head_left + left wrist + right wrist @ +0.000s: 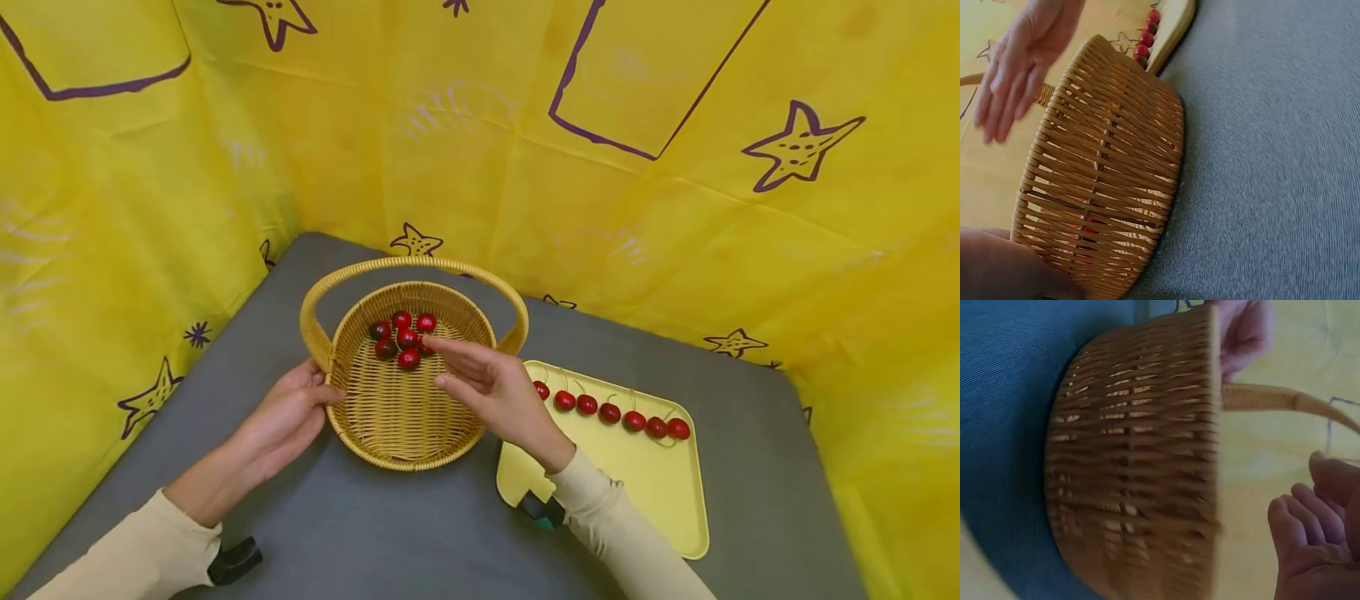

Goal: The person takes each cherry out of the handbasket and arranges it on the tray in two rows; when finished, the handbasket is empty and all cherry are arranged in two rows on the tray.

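A wicker basket (412, 433) with an arched handle stands on the grey table. Several dark red cherries (407, 337) lie together inside it, toward the back. My left hand (288, 412) grips the basket's left rim, thumb over the edge; in the left wrist view only a dark part of this hand shows at the lower left. Above the basket's right side, my right hand (502, 400) has its fingers extended, the tips near the cherries. In the right wrist view nothing shows in the right hand (1316, 544), its fingers slightly bent.
To the right lies a yellow tray (637, 500), partly covered by my right forearm. A row of several stemmed cherries (610, 413) runs along its far edge. Yellow patterned cloth (465, 167) hangs behind and beside the table (375, 533).
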Motion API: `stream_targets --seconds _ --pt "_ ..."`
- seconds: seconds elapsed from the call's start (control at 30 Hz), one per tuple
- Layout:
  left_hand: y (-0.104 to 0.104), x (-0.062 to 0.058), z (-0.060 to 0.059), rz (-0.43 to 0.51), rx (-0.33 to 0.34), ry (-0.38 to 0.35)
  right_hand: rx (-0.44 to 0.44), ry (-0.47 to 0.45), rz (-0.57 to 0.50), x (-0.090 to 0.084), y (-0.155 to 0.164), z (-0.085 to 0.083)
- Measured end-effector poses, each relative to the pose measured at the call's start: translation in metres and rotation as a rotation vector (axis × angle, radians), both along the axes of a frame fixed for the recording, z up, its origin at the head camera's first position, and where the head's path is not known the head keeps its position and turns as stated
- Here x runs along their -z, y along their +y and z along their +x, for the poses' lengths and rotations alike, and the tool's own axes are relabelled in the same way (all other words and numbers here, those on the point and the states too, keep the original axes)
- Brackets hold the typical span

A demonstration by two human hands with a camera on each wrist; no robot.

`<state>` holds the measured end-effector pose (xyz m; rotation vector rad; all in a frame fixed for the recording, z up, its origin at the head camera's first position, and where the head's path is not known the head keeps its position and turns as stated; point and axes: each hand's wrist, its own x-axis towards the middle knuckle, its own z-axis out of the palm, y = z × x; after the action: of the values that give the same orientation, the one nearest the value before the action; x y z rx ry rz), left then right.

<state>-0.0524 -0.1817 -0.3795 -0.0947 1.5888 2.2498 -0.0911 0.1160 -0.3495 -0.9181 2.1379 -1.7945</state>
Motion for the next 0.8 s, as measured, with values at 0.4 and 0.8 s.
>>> stream_targets --seconds 0.4,0.8 --pt "0.002 -0.004 0.0 0.025 -0.005 0.003 -0.049 -0.017 0.23 0.029 -0.033 -0.048" --pt "0.0 -0.003 -0.001 0.012 0.001 -0.005 -0.044 0.012 0.379 0.037 -0.043 -0.062"
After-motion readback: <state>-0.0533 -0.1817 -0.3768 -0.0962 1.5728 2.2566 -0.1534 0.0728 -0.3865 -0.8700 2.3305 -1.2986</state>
